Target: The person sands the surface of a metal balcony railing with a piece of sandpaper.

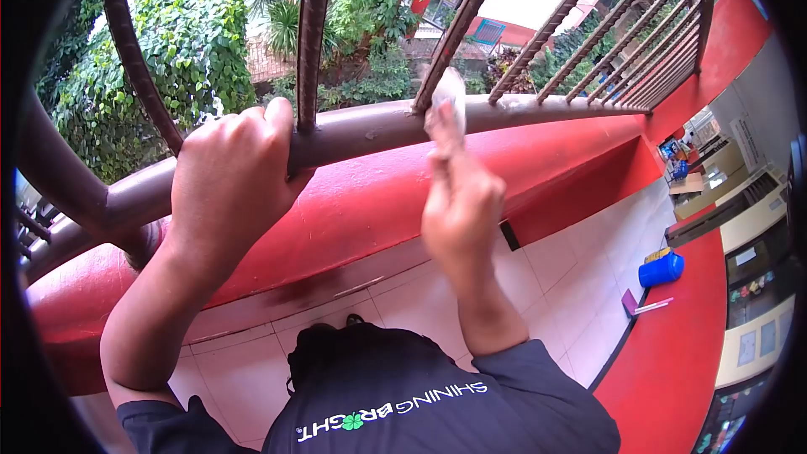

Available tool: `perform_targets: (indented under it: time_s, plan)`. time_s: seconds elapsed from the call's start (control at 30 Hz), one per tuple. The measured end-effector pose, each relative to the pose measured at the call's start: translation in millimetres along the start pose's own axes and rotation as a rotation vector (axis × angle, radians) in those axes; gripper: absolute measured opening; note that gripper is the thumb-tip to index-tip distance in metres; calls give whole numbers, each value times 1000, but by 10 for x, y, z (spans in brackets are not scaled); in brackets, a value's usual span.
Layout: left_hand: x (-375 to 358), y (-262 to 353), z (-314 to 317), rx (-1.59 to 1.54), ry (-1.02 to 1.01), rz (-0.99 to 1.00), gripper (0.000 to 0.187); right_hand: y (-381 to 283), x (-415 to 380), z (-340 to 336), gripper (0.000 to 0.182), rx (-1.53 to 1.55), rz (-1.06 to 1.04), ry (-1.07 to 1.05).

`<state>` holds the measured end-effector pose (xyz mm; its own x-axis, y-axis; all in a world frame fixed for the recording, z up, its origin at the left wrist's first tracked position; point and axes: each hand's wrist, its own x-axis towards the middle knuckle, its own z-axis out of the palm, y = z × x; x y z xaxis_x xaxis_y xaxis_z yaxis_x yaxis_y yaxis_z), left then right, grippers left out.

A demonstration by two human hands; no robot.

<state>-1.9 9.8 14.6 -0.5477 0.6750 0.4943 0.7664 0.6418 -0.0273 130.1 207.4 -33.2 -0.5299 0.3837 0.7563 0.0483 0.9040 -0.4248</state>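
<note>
My left hand [235, 160] is wrapped over the thick brown railing pipe [361, 132], its thumb tucked underneath, close to the foot of an upright bar [313, 42]. Motion smears my right hand [462, 193], whose fingers are closed on a pale, whitish cloth-like piece [452, 97]. That piece overlaps the pipe and the base of a slanted twisted bar [458, 25]; I cannot tell exactly what it is. Rough marks show on the pipe where this bar joins it.
Under the railing runs a red ledge [361, 202], with a pale tiled floor [403, 286] below. To the right, a blue container [661, 270] stands beside a red wall base [672, 345]. Green bushes [185, 50] grow beyond the bars.
</note>
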Motion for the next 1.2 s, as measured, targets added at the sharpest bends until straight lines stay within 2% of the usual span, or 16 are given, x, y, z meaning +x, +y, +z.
perform_targets:
  time_s: [0.1, 0.17, 0.23, 0.3, 0.37, 0.43, 0.53, 0.57, 0.63, 0.7, 0.83, 0.87, 0.93, 1.03, 1.1, 1.2]
  plan:
    - [-20, -12, 11, 10, 29, 43, 44, 38, -81, 37, 39, 80, -96, -48]
    - [-42, -11, 15, 20, 88, 76, 36, 137, 30, 88, 43, 16, 44, 150]
    - [-60, -17, -22, 16, 68, 64, 36, -344, -183, 108, 42, 4, -29, -17]
    - [-103, -34, 3, -121, 151, 139, 38, -296, -185, 155, 40, 102, -18, -13]
    - [-189, -2, -81, -185, 143, 134, 45, -172, -128, 227, 30, 115, 123, 200]
    - [-253, -9, -157, -269, 291, 178, 50, -428, -272, 148, 29, 142, 65, -24]
    - [-559, -44, -501, -343, 208, 88, 53, -411, -442, -47, 32, 138, -73, 131]
    - [-667, -68, -576, -393, 190, 15, 54, -370, -537, -217, 35, 158, 220, 190]
    - [-837, -163, -611, -354, 223, 34, 55, -53, -762, -434, 40, 399, 534, 467]
    - [-932, -247, -560, -295, 396, -23, 57, 64, -984, -679, 46, 487, 719, 574]
    - [-949, -316, -461, -274, 414, -20, 67, 66, -1571, -975, 43, 974, 1073, 521]
    - [-954, -296, -473, -255, 409, -24, 61, 84, -1644, -959, 43, 967, 1075, 531]
    - [-942, -255, -510, -287, 361, 20, 58, 28, -1711, -917, 37, 1317, 1162, 463]
    - [-798, -166, -493, -339, 303, 166, 50, -401, -1460, -727, 35, 1136, 1049, 418]
    - [-612, -119, -334, -303, 389, 200, 50, -664, -1182, -555, 30, 971, 813, 338]
    - [-383, -71, -288, -108, 149, 216, 51, -790, -606, -314, 27, 485, 332, 140]
